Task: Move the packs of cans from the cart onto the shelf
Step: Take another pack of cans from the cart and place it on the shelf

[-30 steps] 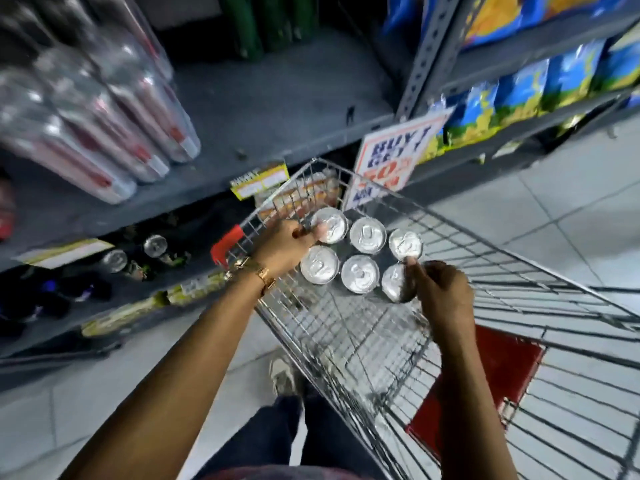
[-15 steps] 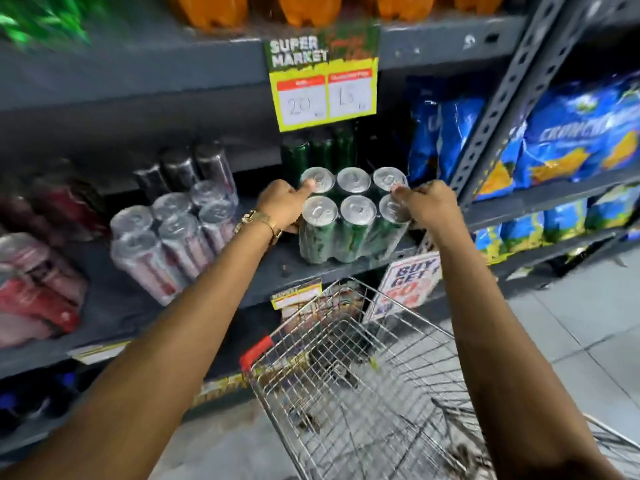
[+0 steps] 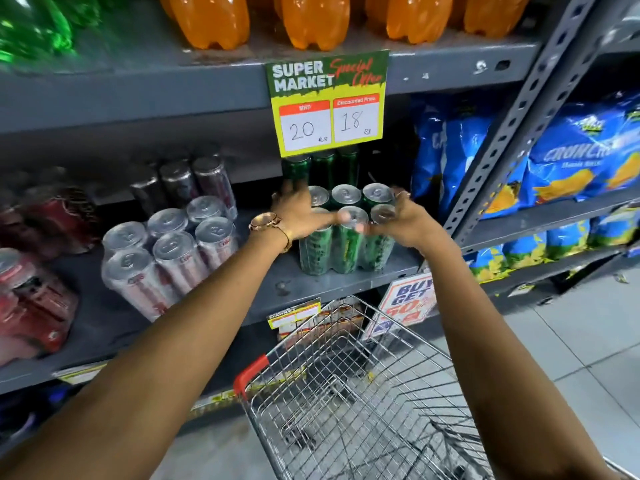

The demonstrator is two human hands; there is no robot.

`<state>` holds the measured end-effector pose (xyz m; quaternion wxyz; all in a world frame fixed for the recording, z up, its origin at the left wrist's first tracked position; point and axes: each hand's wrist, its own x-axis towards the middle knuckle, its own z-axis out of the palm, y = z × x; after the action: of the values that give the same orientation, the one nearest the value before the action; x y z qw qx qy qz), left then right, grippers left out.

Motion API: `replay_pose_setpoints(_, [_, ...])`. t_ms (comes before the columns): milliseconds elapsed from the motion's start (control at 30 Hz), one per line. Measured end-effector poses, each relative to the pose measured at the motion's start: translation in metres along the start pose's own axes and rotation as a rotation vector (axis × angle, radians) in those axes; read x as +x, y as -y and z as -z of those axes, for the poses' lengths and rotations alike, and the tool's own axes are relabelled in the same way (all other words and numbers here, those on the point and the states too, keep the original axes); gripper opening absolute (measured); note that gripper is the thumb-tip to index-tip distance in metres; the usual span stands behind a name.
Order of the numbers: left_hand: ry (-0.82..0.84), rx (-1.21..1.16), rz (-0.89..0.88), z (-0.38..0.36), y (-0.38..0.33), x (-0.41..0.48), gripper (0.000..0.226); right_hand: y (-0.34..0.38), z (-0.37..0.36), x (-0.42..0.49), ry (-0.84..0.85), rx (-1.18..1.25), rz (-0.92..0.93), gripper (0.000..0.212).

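Observation:
A shrink-wrapped pack of green cans (image 3: 344, 249) stands upright on the grey middle shelf (image 3: 346, 284), near its front edge. My left hand (image 3: 298, 211) hovers at the pack's top left with fingers spread. At the top right corner, my right hand (image 3: 403, 220) has its fingers apart too. Both hands are blurred and neither grips the pack. The wire cart (image 3: 346, 393) with a red corner guard stands below, in front of the shelf, between my arms.
More green cans (image 3: 322, 168) stand behind the pack. Silver can packs (image 3: 166, 251) and red cans (image 3: 34, 306) lie to the left. A price sign (image 3: 329, 102) hangs above. Right of a perforated post (image 3: 519, 116) are blue snack bags (image 3: 571, 168).
The pack went from the cart up onto the middle shelf. Both hands, which gripped its sides half a second ago, have opened and come off it.

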<state>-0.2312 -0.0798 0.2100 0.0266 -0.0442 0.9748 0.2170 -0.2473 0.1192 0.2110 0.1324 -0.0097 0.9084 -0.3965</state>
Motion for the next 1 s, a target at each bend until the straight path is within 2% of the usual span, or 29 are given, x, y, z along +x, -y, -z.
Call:
replay_pose_setpoints(67, [0.234,0.084,-0.115,0.006,-0.006,0.005,0.137,0.007,0.001,-0.004,0.024,-0.228,0.039,0.091])
replay_pose_setpoints(133, [0.301,0.161,-0.121,0.003,-0.006,0.011,0.147,0.013,0.0,-0.002,-0.063,-0.334,0.053,0.087])
replay_pose_setpoints(300, [0.048,0.048,-0.013,-0.026,-0.016,-0.004,0.122,0.009,0.003,0.014,-0.086,-0.289,0.02,0.084])
replay_pose_setpoints(367, [0.013,0.047,0.005,-0.028,-0.022,-0.01,0.117,0.007,0.006,0.018,-0.076,-0.282,0.018,0.087])
replay_pose_setpoints(533, [0.021,0.025,0.024,-0.024,-0.022,-0.01,0.116,0.004,0.006,0.019,-0.115,-0.251,0.034,0.073])
replay_pose_setpoints(833, [0.032,0.048,0.0,-0.023,-0.021,-0.008,0.12,0.0,0.001,0.021,-0.147,-0.217,0.01,0.079])
replay_pose_setpoints(1000, [0.087,0.048,0.014,-0.018,-0.022,-0.02,0.132,-0.003,-0.004,0.013,-0.135,-0.326,0.022,0.077])
